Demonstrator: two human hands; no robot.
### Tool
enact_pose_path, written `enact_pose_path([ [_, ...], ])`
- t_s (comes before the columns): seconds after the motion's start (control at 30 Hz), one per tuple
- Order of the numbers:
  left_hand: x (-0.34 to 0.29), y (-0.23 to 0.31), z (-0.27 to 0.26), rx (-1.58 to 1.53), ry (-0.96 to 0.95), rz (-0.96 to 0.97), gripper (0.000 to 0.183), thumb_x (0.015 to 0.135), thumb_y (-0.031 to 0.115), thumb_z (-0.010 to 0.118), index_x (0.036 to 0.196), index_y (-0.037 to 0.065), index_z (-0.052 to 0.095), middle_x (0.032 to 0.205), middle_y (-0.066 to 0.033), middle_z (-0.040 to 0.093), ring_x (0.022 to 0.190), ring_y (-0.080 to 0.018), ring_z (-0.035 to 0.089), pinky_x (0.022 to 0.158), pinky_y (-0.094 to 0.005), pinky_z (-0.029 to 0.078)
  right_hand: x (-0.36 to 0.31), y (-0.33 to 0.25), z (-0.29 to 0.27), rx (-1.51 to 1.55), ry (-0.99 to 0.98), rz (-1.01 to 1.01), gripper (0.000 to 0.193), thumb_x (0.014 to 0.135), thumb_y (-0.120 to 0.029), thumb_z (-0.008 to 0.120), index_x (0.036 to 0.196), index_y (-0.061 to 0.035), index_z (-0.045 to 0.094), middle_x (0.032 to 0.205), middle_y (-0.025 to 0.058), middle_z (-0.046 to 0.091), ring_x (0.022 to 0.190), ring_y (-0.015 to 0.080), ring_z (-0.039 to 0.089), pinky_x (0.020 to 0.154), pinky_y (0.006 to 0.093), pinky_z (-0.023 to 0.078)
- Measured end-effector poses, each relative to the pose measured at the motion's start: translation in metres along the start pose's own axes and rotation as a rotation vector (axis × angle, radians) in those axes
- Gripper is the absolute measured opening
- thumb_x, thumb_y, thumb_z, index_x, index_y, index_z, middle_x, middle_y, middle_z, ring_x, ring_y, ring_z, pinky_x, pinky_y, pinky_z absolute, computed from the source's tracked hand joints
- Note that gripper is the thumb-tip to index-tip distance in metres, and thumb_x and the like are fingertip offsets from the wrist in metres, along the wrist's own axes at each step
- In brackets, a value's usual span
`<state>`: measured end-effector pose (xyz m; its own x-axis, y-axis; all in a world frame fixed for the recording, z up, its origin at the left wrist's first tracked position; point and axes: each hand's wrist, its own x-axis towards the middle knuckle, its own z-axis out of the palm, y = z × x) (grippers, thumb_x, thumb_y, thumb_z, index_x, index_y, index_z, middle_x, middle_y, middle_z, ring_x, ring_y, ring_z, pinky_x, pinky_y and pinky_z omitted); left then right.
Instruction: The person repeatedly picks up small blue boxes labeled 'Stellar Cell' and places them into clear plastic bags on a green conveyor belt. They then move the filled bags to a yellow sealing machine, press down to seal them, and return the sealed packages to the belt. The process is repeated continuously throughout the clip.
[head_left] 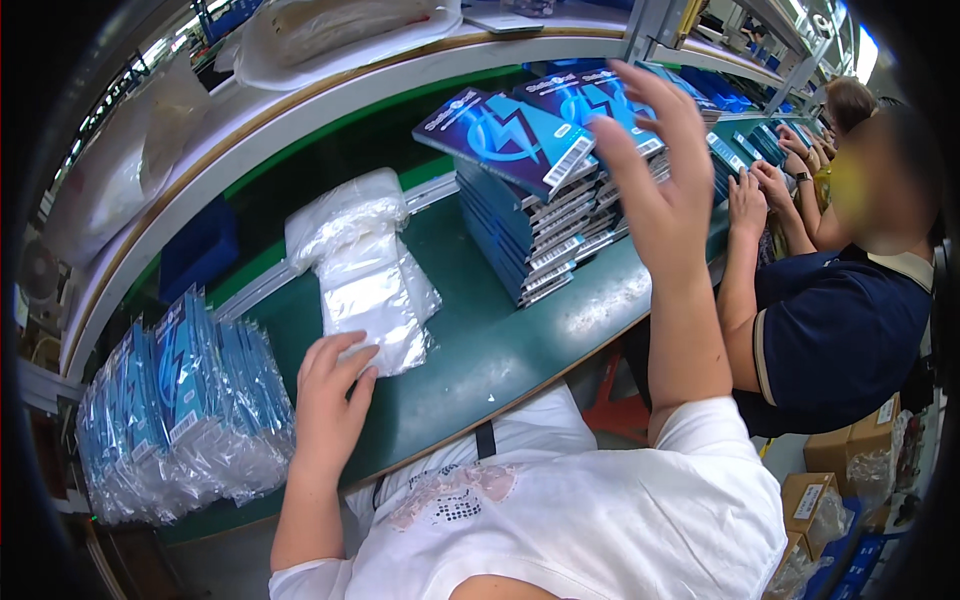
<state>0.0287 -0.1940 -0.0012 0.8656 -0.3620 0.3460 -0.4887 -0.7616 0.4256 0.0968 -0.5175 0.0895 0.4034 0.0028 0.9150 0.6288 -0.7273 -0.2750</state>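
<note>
My left hand is open, its fingertips at the lower edge of a pile of clear plastic bags on the green table. A thicker bundle of the same bags lies at the pile's far end. My right hand is raised with fingers apart, over the right part of a tall stack of flat blue boxes. The top blue box, printed with a lightning bolt, lies askew on that stack, just left of my right thumb. Neither hand visibly holds anything.
Left of my left hand stand many bagged blue boxes in a row. A shelf runs along the table's far side. At the right, a person in a navy shirt works close by. Cardboard cartons stand on the floor at lower right.
</note>
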Motion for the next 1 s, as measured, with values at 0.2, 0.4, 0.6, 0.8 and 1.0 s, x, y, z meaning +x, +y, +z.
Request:
enact_pose_path([
  [0.2, -0.009, -0.026, 0.004, -0.004, -0.168, -0.064, 0.023, 0.074, 0.004, 0.064, 0.098, 0.004, 0.065, 0.114, -0.0097, 0.059, 0.111, -0.0298, 0.051, 0.094, -0.0406, 0.038, 0.030, -0.018, 0.046, -0.522, -0.778, 0.008, 0.066, 0.072, -0.042, 0.070, 0.122, -0.0006, 0.054, 0.109, 0.0215, 0.059, 0.103, 0.0345, 0.055, 0.089, 0.0382, 0.043],
  [0.4, -0.010, -0.033, 0.006, 0.166, -0.094, -0.016, 0.021, 0.074, 0.008, 0.066, 0.095, 0.008, 0.067, 0.110, -0.0058, 0.061, 0.110, -0.0255, 0.051, 0.091, -0.0389, 0.039, 0.032, -0.035, 0.051, -0.360, -0.510, -0.006, 0.065, 0.066, -0.036, 0.073, 0.116, 0.0013, 0.055, 0.103, 0.0205, 0.058, 0.090, 0.0309, 0.059, 0.080, 0.0377, 0.047],
  [0.6, -0.004, -0.037, 0.013, 0.104, -0.071, -0.048, 0.016, 0.077, 0.007, 0.064, 0.093, 0.005, 0.067, 0.096, -0.0076, 0.060, 0.090, -0.0261, 0.056, 0.081, -0.0369, 0.042, 0.001, -0.085, 0.036, 0.771, -0.403, 0.516, 0.065, 0.083, -0.047, 0.060, 0.123, 0.0033, 0.049, 0.099, 0.0155, 0.059, 0.077, 0.0118, 0.057, 0.064, 0.0228, 0.046],
  [0.8, 0.000, -0.020, 0.014, -0.099, 0.097, -0.108, 0.022, 0.079, 0.000, 0.061, 0.100, 0.001, 0.062, 0.091, -0.0122, 0.056, 0.087, -0.0292, 0.056, 0.079, -0.0369, 0.044, -0.090, -0.061, 0.072, 1.469, -0.833, 1.470, 0.047, 0.093, -0.043, 0.050, 0.112, -0.0006, 0.052, 0.091, 0.0066, 0.062, 0.065, 0.0083, 0.056, 0.051, 0.0194, 0.043],
  [1.0, -0.002, -0.031, 0.018, -0.160, 0.173, -0.085, 0.019, 0.082, -0.002, 0.058, 0.101, -0.001, 0.061, 0.090, -0.0147, 0.056, 0.085, -0.0288, 0.057, 0.073, -0.0328, 0.046, -0.132, -0.079, 0.079, 1.674, -0.769, 1.524, 0.046, 0.085, -0.005, 0.062, 0.125, 0.0050, 0.043, 0.109, 0.0129, 0.061, 0.091, 0.0159, 0.065, 0.082, 0.0276, 0.052],
])
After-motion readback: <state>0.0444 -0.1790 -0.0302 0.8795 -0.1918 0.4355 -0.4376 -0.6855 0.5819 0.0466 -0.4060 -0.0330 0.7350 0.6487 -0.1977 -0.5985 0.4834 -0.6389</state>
